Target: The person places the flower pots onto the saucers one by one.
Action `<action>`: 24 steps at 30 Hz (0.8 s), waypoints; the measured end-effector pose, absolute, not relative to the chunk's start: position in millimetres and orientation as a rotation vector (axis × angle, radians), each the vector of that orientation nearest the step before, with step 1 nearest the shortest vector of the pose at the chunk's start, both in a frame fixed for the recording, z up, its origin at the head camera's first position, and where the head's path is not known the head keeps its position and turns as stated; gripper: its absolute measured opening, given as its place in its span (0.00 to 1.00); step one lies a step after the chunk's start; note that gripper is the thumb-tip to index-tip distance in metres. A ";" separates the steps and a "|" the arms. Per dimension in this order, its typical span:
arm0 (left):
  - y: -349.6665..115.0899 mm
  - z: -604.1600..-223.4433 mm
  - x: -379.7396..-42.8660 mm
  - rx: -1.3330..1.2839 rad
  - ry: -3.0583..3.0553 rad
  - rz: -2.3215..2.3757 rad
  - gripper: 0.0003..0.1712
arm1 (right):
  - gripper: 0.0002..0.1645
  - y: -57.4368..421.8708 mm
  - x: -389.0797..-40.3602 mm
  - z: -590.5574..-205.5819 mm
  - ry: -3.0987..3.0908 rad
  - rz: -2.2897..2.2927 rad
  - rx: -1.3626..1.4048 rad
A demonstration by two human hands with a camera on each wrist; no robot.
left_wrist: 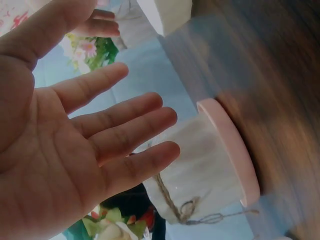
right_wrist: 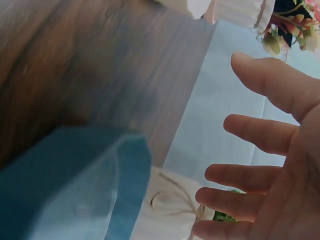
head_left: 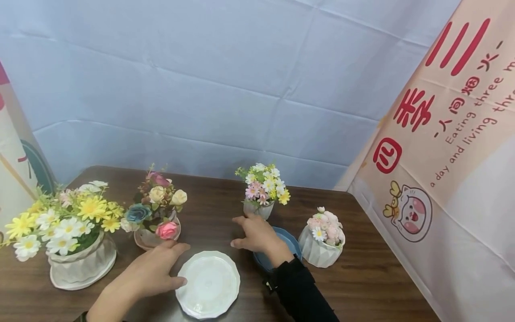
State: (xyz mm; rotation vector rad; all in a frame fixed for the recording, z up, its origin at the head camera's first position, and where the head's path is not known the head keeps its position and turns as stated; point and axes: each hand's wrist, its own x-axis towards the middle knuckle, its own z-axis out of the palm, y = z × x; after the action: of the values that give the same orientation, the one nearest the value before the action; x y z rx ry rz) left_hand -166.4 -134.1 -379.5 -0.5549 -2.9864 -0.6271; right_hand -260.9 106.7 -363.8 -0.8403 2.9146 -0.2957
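My left hand hovers with fingers spread, between the rose pot and a white scalloped plate; its thumb tip overlaps the plate's left rim. Nothing is in its grasp. The left wrist view shows its bare palm beside a white pot tied with twine, standing on a pink saucer. My right hand reaches over a blue plate, fingers extended and holding nothing. Just beyond its fingers is a white pot of daisies, whose twine bow shows in the right wrist view.
At far left a white pot of yellow and white daisies stands on a white saucer. A faceted white pot with pale pink flowers stands right of the blue plate. A pale cloth hangs behind the table.
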 end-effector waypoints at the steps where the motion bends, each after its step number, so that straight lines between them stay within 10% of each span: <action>1: -132.9 -379.9 -166.7 -0.556 -2.985 -0.619 0.37 | 0.36 108.7 -261.9 -364.0 2.919 -0.301 -0.829; 24: -123.4 -389.1 -179.2 -0.608 -2.938 -0.624 0.33 | 0.39 161.9 -277.9 -366.1 2.929 -0.631 -0.582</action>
State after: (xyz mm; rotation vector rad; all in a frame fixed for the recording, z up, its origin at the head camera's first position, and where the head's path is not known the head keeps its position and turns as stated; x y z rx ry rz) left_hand -179.2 -123.4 -389.1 -0.6078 -2.9383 -0.6241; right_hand -277.9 161.9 -366.1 -0.5816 2.9286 -0.6310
